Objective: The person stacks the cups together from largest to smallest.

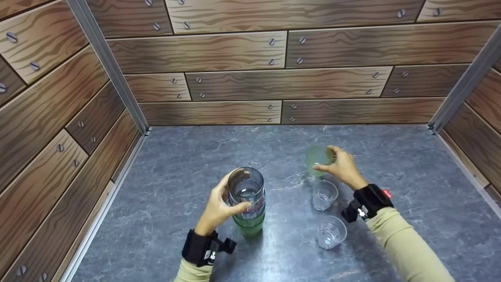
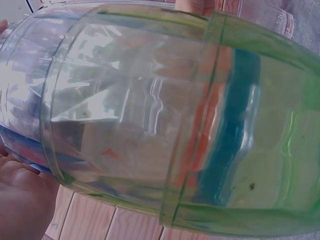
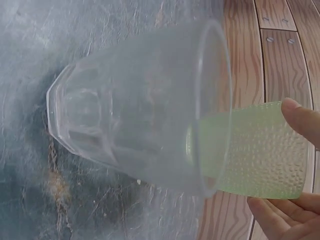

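Observation:
In the head view my left hand (image 1: 220, 201) grips the upper part of a tall stack of nested plastic cups (image 1: 250, 223), thumb in front and fingers behind. A smoky-blue cup tops the stack, clear ones sit in the middle, and green is at the bottom. The left wrist view shows the stack (image 2: 130, 100) up close, with orange and teal bands. Farther back, my right hand (image 1: 344, 168) pinches a pale green cup (image 1: 316, 159) between thumb and fingers. Its bumpy side shows in the right wrist view, where the green cup (image 3: 265, 155) is partly behind a clear cup (image 3: 145, 110).
Two clear cups stand on the grey marbled table (image 1: 176, 188), one clear cup (image 1: 325, 196) just nearer than my right hand and another clear cup (image 1: 331, 233) closer to me. Wood-patterned walls (image 1: 235, 86) enclose the back and both sides.

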The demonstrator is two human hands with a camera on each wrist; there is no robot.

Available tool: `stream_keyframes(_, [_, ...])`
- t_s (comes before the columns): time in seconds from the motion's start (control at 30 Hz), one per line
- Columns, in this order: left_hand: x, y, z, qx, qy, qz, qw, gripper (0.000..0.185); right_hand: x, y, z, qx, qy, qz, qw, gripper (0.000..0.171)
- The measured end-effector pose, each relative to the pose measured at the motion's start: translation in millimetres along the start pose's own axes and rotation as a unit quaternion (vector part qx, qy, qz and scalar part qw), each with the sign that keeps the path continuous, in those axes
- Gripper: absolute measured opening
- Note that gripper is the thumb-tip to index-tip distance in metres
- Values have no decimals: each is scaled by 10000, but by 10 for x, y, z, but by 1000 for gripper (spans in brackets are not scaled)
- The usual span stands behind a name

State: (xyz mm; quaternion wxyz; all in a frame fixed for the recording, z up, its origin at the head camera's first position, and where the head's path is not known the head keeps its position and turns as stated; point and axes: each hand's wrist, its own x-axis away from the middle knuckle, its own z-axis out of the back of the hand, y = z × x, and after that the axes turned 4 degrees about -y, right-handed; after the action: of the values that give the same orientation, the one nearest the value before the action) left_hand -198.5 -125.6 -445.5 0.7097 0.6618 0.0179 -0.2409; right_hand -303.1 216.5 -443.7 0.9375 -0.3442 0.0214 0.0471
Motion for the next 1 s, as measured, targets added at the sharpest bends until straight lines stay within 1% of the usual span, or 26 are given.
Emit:
stream_keyframes(0.23, [9, -33, 3, 46, -50, -160, 9998, 81, 71, -81, 5, -135, -119, 131, 9998, 86])
stream_keyframes(0.6, [16, -19, -10, 98, 52, 46, 9999, 84, 128, -231, 17, -213, -294, 323, 9988, 88])
stream_keyframes(0.87, [-1, 13, -13, 83, 25, 52, 9999, 84, 159, -346, 1, -329, -215, 554, 9977, 85])
stream_keyframes(1.0, [0, 5, -16, 106, 40, 83, 9999, 84, 188, -390, -7, -374, -273, 569, 9973, 85])
